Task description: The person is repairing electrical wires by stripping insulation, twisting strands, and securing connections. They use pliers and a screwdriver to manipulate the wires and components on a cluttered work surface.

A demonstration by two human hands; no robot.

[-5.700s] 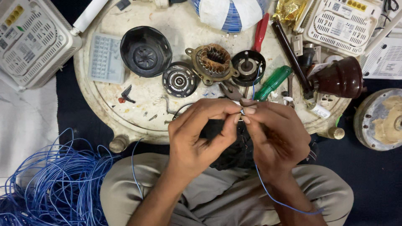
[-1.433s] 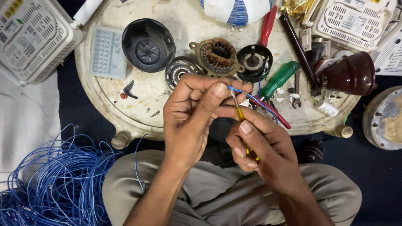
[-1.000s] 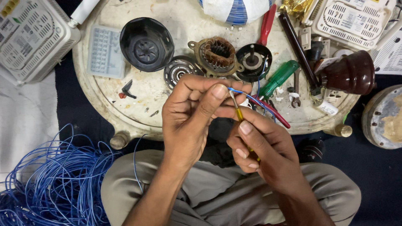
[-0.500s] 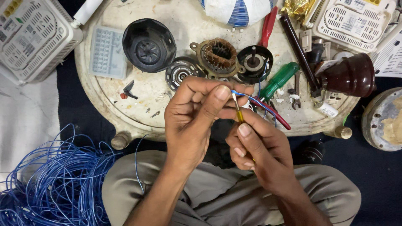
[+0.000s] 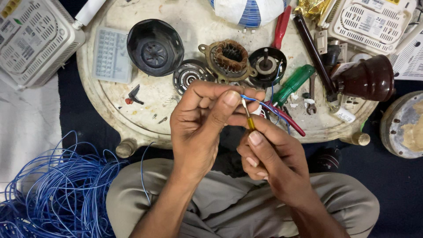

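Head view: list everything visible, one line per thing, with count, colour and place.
blue wire: one, blue, pinched in left fingers
small tool: one, yellow, in right hand
wire coil: one, blue, floor lower left
tray table: one, cream, centre
motor housing: one, black, on tray
stator: one, copper-brown, tray centre
green screwdriver: one, tray right
red screwdriver: one, tray top
left hand: centre
right hand: right of centre

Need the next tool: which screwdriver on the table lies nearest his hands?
The green-handled screwdriver, lying just right of the left hand; the red-handled one lies farther up.
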